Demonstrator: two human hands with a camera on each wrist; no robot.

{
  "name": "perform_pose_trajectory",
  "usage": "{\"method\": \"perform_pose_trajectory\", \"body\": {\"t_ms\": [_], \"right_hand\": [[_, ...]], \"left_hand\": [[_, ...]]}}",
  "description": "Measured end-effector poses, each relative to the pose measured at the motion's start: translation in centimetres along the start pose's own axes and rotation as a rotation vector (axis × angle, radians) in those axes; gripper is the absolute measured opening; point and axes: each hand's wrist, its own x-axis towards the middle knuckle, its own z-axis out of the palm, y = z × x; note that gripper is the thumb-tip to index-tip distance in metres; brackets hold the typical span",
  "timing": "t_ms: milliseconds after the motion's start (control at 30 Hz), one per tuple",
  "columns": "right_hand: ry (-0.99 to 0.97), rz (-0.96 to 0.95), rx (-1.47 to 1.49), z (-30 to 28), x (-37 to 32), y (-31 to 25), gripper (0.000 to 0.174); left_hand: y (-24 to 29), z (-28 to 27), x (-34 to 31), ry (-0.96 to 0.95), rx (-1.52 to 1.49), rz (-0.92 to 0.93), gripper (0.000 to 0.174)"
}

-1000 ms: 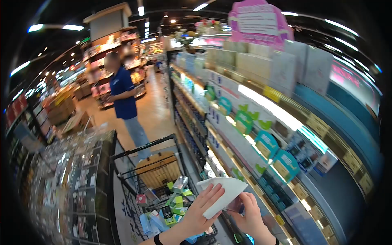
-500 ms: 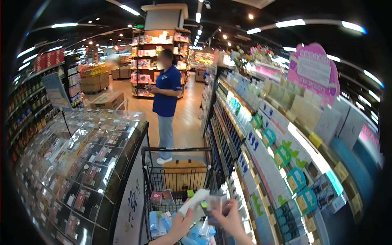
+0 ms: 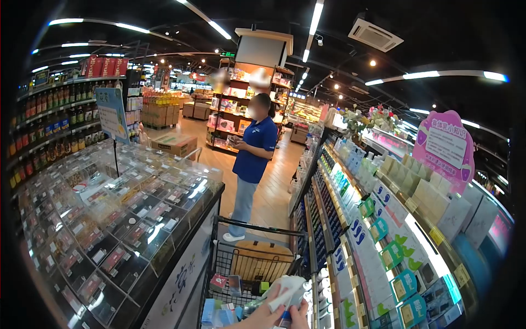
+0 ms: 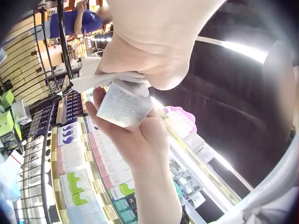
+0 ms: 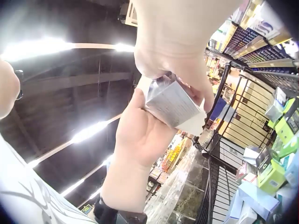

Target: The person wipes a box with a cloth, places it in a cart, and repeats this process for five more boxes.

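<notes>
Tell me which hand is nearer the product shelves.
Right. The right hand is beside the product shelves; the left hand lies beyond it, farther over the shopping cart. Both hold a small box.

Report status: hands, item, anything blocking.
Both left hand and right hand grip small printed box. Under left hand, white paper pressed on it. Ahead, shopping cart; no obstruction seen.

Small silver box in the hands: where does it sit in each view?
Head: bottom centre, mostly hidden between left hand and right hand, under white paper.
Left wrist: small silver box left of centre.
Right wrist: upper centre.
Shared landmark: shopping cart, black wire.
</notes>
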Motion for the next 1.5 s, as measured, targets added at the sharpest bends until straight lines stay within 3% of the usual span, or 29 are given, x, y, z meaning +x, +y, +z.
{"method": "perform_pose_trajectory", "body": {"t_ms": [67, 100, 133, 333, 400, 533, 600, 633, 700, 733, 800, 833, 867, 933, 1000, 1100, 1133, 1200, 1267, 1300, 1400, 1433, 1467, 1500], "right_hand": [[0.053, 0.099, 0.122, -0.5, 0.2, 0.1, 0.06], [0.056, 0.077, 0.234, -0.8, 0.5, 0.0, 0.059], [0.062, 0.058, 0.345, -1.2, 0.8, 0.0, 0.058], [0.036, 0.095, 0.391, -3.6, 2.0, 0.3, 0.046], [0.029, 0.104, 0.411, -4.3, 2.3, 0.4, 0.042], [0.041, 0.12, 0.426, -4.9, 2.6, 0.3, 0.035], [0.143, 0.007, 0.36, -4.8, 3.1, 0.0, 0.03], [0.197, 0.038, 0.501, -5.0, 3.4, 0.0, 0.031], [0.237, -0.132, 0.534, -4.6, 3.2, 0.3, 0.039], [0.248, -0.196, 0.513, -4.6, 3.2, 1.0, 0.041], [0.157, -0.221, 0.351, -3.0, 2.4, 0.8, 0.05], [0.132, -0.234, 0.153, -2.5, 2.0, 1.4, 0.058], [-0.018, -0.247, -0.046, -3.0, 2.0, 2.5, 0.067], [-0.186, -0.304, -0.132, -1.1, 1.0, 1.5, 0.072], [-0.174, -0.267, -0.353, -2.6, 1.4, 3.6, 0.068], [-0.217, -0.189, -0.201, -2.8, 1.3, 3.3, 0.067], [-0.239, -0.116, -0.12, -3.1, 1.4, 3.5, 0.069], [-0.234, -0.171, -0.201, -4.2, 1.6, 4.7, 0.061], [-0.187, -0.052, -0.435, -4.4, 0.9, 4.5, 0.061], [-0.09, -0.039, -0.195, -4.1, 0.9, 5.6, 0.065], [-0.111, 0.019, -0.046, -3.4, 1.0, 6.2, 0.066], [-0.108, 0.155, -0.02, -3.1, 1.0, 5.2, 0.052], [-0.101, 0.156, -0.013, -3.0, 1.2, 4.8, 0.052], [-0.072, 0.128, 0.096, -3.1, 1.5, 4.5, 0.049]], "left_hand": [[-0.3, 0.7, -0.3, -0.008, 0.203, 0.043, 0.049], [-1.3, 0.9, -0.2, 0.017, 0.405, 0.437, 0.051], [-1.5, 1.0, -0.2, 0.02, 0.408, 0.429, 0.051], [-2.9, 0.4, -0.6, -0.256, 0.49, 0.435, 0.049], [-2.4, 0.2, -1.1, -0.259, 0.447, 0.414, 0.047], [-2.9, -0.3, -1.9, -0.28, 0.314, 0.306, 0.041], [-3.3, -0.7, -1.9, -0.208, 0.172, 0.199, 0.039], [-3.4, -1.0, -1.8, -0.207, 0.167, 0.197, 0.039], [-3.6, -1.4, -1.4, 0.032, 0.111, -0.378, 0.042], [-4.6, -2.1, -0.9, 0.031, 0.108, -0.383, 0.042], [-6.6, -3.4, 0.4, -0.007, -0.675, -0.482, 0.045], [-5.5, -3.2, 0.5, -0.021, -0.801, -0.475, 0.047], [-4.5, -3.4, 0.9, -0.028, -0.794, -0.467, 0.047], [-3.3, -3.3, 1.1, 0.093, -0.807, -0.505, 0.046], [-5.3, -4.1, 1.4, 0.143, -0.823, -0.511, 0.047], [-6.2, -6.3, 2.2, 0.1, -0.868, -0.499, 0.046], [-5.7, -6.3, 2.2, 0.09, -0.86, -0.489, 0.046], [-4.5, -6.3, 2.0, 0.186, -0.772, -0.406, 0.046], [-4.0, -6.1, 2.3, 0.161, -0.754, -0.339, 0.048], [-3.9, -5.7, 2.8, 0.174, -0.658, -0.288, 0.05], [-4.1, -3.4, 3.0, 0.104, -0.482, -0.197, 0.055], [-3.8, -1.9, 2.3, 0.148, -0.254, -0.172, 0.054], [-3.6, -1.1, 1.9, 0.186, -0.024, -0.145, 0.053], [-6.2, -2.0, 2.8, 0.06, 0.013, -0.157, 0.059]]}}
